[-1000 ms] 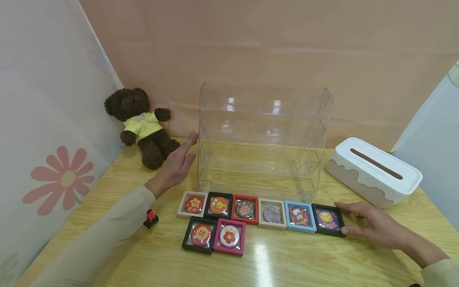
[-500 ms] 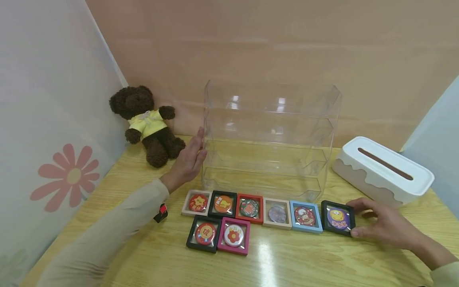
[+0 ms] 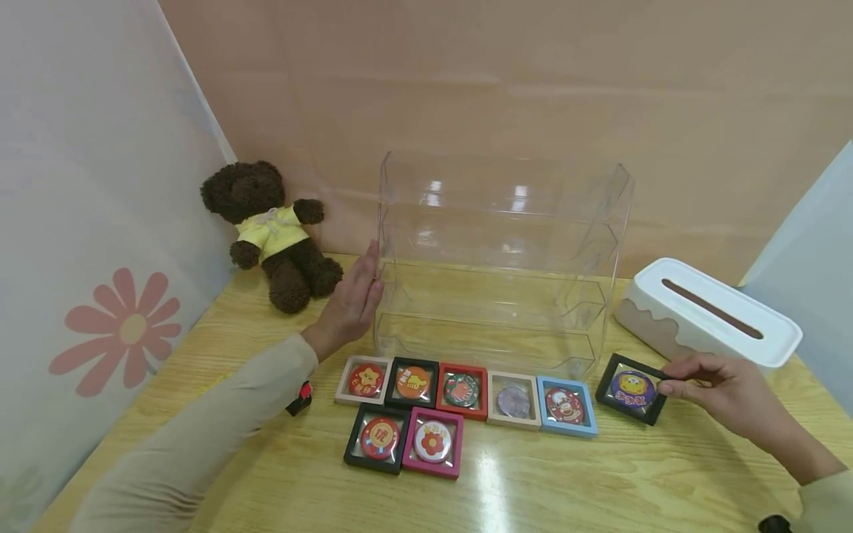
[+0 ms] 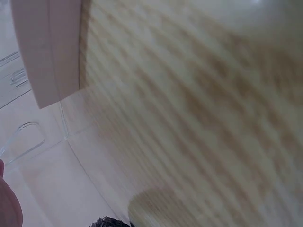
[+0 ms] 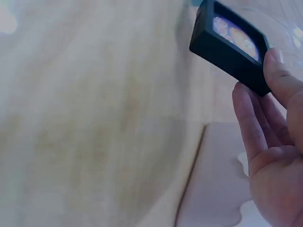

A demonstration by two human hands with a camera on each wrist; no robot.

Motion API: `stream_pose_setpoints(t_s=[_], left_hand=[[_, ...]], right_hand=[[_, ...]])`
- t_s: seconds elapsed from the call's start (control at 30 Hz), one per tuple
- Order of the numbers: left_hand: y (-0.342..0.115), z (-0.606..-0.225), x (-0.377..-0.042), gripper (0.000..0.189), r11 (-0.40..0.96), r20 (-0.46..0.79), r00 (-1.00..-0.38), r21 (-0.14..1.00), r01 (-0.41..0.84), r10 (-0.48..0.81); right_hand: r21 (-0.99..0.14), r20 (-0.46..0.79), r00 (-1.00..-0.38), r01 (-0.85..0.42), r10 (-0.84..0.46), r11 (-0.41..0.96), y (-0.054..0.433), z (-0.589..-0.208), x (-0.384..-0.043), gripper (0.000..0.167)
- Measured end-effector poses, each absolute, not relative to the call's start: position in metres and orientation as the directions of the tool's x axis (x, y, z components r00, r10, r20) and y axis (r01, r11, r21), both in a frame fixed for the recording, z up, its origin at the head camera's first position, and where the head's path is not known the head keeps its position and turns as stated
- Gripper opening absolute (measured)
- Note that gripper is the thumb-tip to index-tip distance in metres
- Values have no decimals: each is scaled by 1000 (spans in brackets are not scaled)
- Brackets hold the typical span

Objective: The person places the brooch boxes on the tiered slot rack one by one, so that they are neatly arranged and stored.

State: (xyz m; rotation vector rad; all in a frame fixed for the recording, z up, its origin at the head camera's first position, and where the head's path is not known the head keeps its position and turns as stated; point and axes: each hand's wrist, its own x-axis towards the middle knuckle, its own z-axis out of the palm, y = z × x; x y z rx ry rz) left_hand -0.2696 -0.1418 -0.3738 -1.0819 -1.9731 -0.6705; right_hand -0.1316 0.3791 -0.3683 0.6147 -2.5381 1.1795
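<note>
Between thumb and fingers my right hand [image 3: 729, 396] pinches a black-framed badge case [image 3: 631, 389] with a purple and yellow badge, tilted and lifted off the table, as the right wrist view shows. My left hand [image 3: 348, 302] rests with straight fingers along the left side of a clear tiered display rack [image 3: 493, 289]. In front of the rack lies a row of framed badges, from a pale pink case [image 3: 363, 380] at the left to a light blue case [image 3: 567, 406] at the right. A black case [image 3: 377, 438] and a magenta case [image 3: 433, 442] lie below the row.
Behind my left hand a brown teddy bear [image 3: 273, 229] in a yellow shirt leans by the wall. A white and beige tissue box [image 3: 709, 311] stands right of the rack, close behind my right hand. All stand on a wooden table [image 3: 533, 488].
My right hand has drawn the black-framed badge case rightward out of the row's end and raised it, tilting it. The left hand stays at the rack's side. The head view shifted slightly.
</note>
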Motion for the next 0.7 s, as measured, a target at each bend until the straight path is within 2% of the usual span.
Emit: stream_pose_setpoints(t_s=[0.13, 0.3, 0.4, 0.7], left_hand=[[-141, -375, -270, 56, 496, 827, -335, 80, 865, 452], [-139, -377, -271, 56, 505, 828, -335, 74, 860, 450], [-139, -377, -270, 56, 518, 829, -340, 73, 852, 443], [-139, -377, -269, 56, 523, 827, -340, 67, 850, 448]], right_hand=[[-757, 372, -918, -387, -140, 527, 381, -354, -136, 21], [-888, 413, -906, -423, -92, 179, 377, -333, -143, 23], [-905, 426, -900, -426, -92, -19, 368, -319, -149, 25], [-882, 431, -892, -385, -137, -272, 332, -276, -173, 24]])
